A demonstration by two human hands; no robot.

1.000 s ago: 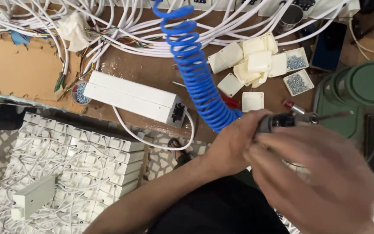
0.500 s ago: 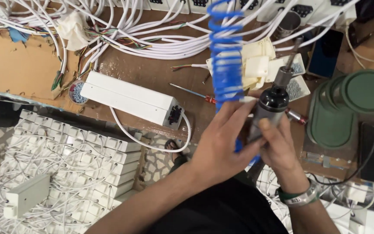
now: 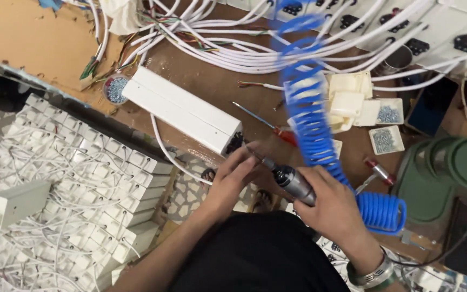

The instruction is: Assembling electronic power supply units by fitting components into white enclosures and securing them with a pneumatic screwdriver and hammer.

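My right hand [image 3: 335, 208] grips a metal air screwdriver [image 3: 292, 181] fed by a coiled blue hose [image 3: 312, 113]. The tool lies tilted, its tip toward the upper left. My left hand [image 3: 236, 178] pinches the tool's tip near the end of a long white power strip box [image 3: 182, 110] on the brown bench. A white cable [image 3: 164, 148] runs from that box.
A red-handled screwdriver [image 3: 268, 127] lies on the bench. Small trays of screws [image 3: 386, 139], white plastic parts [image 3: 349, 100], a screw dish [image 3: 115, 89] and green round things [image 3: 449, 173] sit around. Stacked white boxes with cables [image 3: 77, 205] fill the lower left.
The tool has swung down from upright to tilted toward the white box. The blue hose has shifted right and my left hand has moved to the tip.
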